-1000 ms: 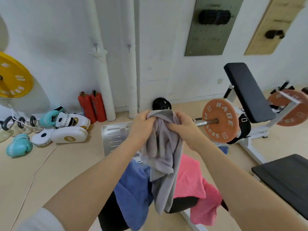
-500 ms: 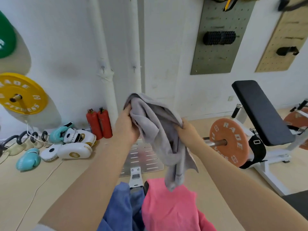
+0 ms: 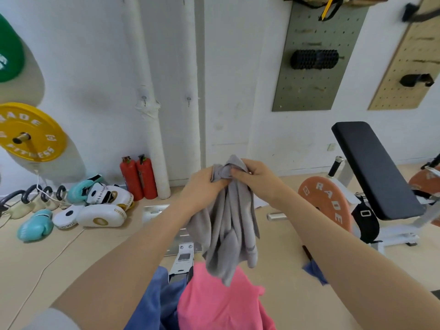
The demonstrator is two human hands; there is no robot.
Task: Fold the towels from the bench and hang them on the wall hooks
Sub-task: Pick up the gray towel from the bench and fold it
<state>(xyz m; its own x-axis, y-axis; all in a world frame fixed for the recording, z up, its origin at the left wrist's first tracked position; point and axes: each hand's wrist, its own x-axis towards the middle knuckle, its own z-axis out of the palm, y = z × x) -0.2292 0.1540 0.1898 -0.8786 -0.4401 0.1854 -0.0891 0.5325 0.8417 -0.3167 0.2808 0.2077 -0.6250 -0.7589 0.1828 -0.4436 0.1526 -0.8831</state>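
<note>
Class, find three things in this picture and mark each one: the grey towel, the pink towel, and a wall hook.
grey towel [image 3: 228, 222], head view, on the hanging folds below the hands.
pink towel [image 3: 214, 303], head view, on its flat middle.
wall hook [image 3: 188, 100], head view, on the right hook's metal stem.

bare wall around two hooks [image 3: 143, 98]; pipes [image 3: 152, 144] beside them, extinguishers [image 3: 139, 177] below

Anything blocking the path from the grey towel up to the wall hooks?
Nothing visible. Both hands, left hand and right hand, grip the bunched grey cloth towel; the two small metal wall hooks sit above it, with bare white wall between.
</note>
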